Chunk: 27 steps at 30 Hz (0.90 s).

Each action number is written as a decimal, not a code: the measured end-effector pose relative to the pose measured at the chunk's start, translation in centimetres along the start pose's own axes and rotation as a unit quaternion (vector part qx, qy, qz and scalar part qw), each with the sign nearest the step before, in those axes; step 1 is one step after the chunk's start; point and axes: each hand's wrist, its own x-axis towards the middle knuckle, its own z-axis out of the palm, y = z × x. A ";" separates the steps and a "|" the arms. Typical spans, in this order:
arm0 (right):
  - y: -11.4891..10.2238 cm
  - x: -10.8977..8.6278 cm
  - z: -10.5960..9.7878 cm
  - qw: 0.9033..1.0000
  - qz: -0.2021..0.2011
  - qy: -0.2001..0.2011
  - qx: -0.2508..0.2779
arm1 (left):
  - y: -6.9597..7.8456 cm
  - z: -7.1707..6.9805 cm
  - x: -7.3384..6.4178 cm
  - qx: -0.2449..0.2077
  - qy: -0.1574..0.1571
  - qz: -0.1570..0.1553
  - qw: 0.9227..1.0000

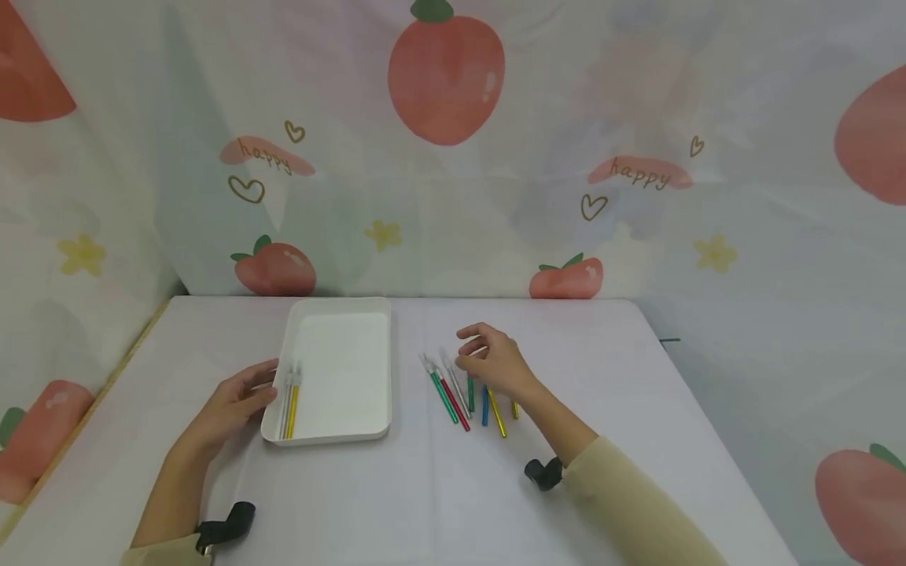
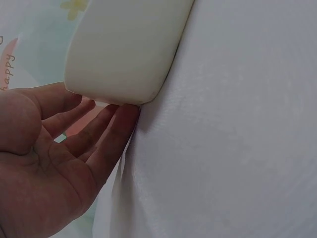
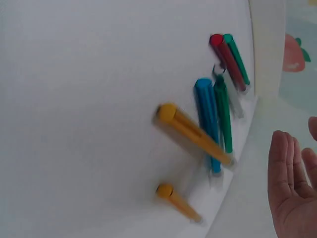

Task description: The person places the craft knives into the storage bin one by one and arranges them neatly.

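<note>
My left hand (image 1: 230,405) grips the left side of a white tray (image 1: 343,377), thumb at the rim and fingers against the outer wall. In the tray, along its left wall, lie a silver and a yellow craft knife (image 1: 293,413), pen-like with clear caps. My right hand (image 1: 499,363) hovers above a loose group of similar knives, its fingers spread and holding nothing. On the table are a red knife (image 3: 228,62), a blue knife (image 3: 207,119), a silver knife (image 1: 457,385), two green ones and two yellow ones; the hand partly hides some in the head view.
A white cloth (image 1: 396,503) covers the table. A curtain with printed fruit (image 1: 446,79) hangs behind the far edge and along the sides. The tray stands left of the loose knives, near the back edge. Black wrist cameras (image 1: 226,525) sit on both forearms.
</note>
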 end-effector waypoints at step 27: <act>3.4 -1.6 -1.7 0.982 0.089 -0.028 -0.166 | 0.0 1.2 0.4 -0.005 -0.011 0.003 1.000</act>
